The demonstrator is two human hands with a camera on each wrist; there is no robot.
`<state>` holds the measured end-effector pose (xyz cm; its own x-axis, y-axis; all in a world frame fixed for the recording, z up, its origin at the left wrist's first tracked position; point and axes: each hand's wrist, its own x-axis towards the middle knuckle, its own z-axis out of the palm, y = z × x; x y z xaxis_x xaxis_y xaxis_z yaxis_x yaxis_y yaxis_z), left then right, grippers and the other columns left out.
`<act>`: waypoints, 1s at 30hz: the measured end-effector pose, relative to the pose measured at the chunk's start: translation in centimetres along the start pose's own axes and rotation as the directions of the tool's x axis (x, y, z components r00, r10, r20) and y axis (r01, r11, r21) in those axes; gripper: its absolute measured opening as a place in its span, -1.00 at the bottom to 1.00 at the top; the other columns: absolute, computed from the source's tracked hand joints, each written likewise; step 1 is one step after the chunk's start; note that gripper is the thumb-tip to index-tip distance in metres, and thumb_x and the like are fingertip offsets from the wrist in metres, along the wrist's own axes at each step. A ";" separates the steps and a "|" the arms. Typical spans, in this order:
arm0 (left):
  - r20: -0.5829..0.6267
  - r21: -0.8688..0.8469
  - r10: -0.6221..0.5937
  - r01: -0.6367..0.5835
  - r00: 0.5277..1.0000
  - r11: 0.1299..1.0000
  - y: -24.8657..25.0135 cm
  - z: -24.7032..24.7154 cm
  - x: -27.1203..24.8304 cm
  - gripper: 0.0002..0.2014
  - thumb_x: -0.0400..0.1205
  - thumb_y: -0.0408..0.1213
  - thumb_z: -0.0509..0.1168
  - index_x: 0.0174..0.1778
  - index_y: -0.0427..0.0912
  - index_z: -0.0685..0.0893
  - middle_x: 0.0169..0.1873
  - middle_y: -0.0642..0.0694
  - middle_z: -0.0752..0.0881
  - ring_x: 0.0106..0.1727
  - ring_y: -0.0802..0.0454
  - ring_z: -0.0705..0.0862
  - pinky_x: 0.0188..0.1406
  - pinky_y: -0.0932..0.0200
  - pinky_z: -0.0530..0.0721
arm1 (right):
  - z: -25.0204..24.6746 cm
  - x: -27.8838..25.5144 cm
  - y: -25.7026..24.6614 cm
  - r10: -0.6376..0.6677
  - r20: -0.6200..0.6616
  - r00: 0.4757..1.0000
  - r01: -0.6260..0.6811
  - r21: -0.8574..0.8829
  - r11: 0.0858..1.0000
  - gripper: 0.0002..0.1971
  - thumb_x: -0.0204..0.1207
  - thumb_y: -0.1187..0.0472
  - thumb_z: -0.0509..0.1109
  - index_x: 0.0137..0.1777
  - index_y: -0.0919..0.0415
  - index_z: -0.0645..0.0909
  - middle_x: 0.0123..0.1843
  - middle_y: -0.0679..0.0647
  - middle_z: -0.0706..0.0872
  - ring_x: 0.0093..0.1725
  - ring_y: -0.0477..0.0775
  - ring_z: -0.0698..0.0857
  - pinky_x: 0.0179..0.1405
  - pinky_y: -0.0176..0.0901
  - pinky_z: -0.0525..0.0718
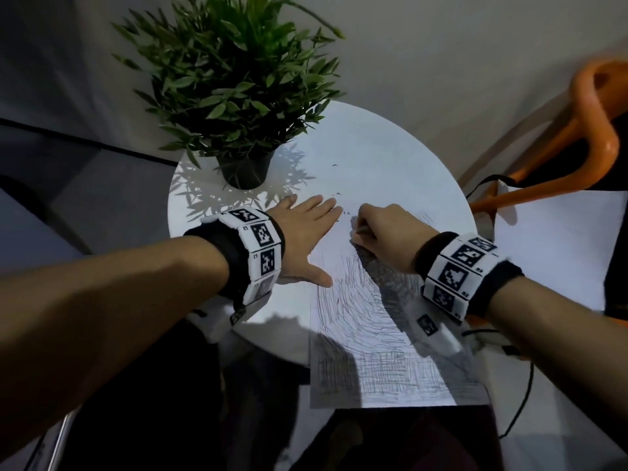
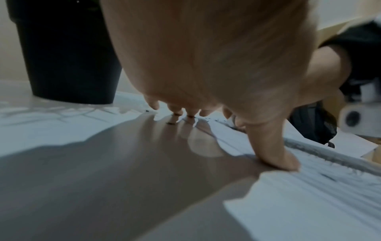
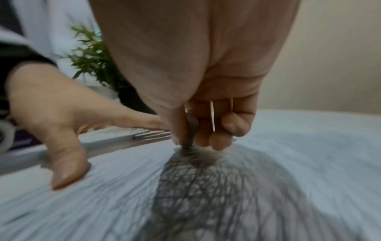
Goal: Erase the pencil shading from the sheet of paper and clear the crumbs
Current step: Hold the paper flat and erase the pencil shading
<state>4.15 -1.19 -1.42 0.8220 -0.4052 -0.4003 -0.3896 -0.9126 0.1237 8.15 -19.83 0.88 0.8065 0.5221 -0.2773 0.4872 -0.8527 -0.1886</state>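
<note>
A white sheet of paper (image 1: 384, 185) covered with pencil shading (image 1: 370, 321) lies on the round white table (image 1: 204, 212), its near end hanging over the table's edge. My right hand (image 1: 380, 229) pinches a small grey eraser (image 3: 190, 130) and presses its tip onto the sheet at the upper edge of the shading. My left hand (image 1: 306, 232) lies flat with straight fingers on the sheet's left edge, its thumb (image 3: 66, 164) down on the paper. Dark eraser crumbs (image 1: 336, 195) are scattered on the paper beyond the fingers.
A potted plant in a black pot (image 1: 244, 168) stands at the table's back left, close to my left fingers. An orange chair frame (image 1: 577, 130) and more white paper (image 1: 550, 253) lie to the right. A cable (image 1: 520, 402) hangs at the right edge.
</note>
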 end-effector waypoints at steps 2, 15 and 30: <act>0.028 0.034 0.000 -0.001 1.000 0.999 -0.2 0.1 0.4 0.29 0.39 0.58 0.22 0.73 -0.12 -0.35 0.74 -0.07 -0.34 0.76 -0.08 -0.28 0.68 -0.27 -0.22 | -0.8 0.2 -0.5 -0.010 0.043 0.999 0.018 -0.186 0.982 -0.84 0.66 0.16 0.29 -0.18 0.06 0.49 -0.18 0.08 0.53 -0.16 0.24 0.58 -0.33 -0.09 0.42; 0.002 -0.011 -0.026 0.026 1.000 1.000 -0.4 1.0 0.9 0.44 0.20 0.59 0.38 0.75 -0.03 -0.31 0.73 -0.01 -0.35 0.75 -0.05 -0.31 0.63 -0.50 -0.19 | -1.7 -0.8 -3.2 -0.302 0.257 0.918 0.397 -0.589 0.704 -0.93 0.71 0.13 0.11 0.00 -0.06 0.36 -0.30 -0.07 0.42 -0.33 0.12 0.43 -0.41 -0.11 0.28; 0.010 0.006 -0.029 0.029 1.000 1.000 0.4 0.2 0.3 0.37 0.31 0.50 0.42 0.75 -0.06 -0.31 0.74 -0.07 -0.35 0.75 -0.08 -0.31 0.65 -0.30 -0.26 | -3.0 -0.1 -3.3 -0.263 0.260 0.929 0.369 -0.631 0.682 -0.85 0.73 0.06 0.09 0.18 -0.07 0.47 -0.06 0.00 0.69 -0.18 0.21 0.61 -0.31 -0.11 0.36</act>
<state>4.09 -1.69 -1.66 0.8285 -0.3783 -0.4128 -0.3687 -0.9235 0.1064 7.43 -17.11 4.34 0.5346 0.7136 -0.4529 0.8415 -0.3999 0.3632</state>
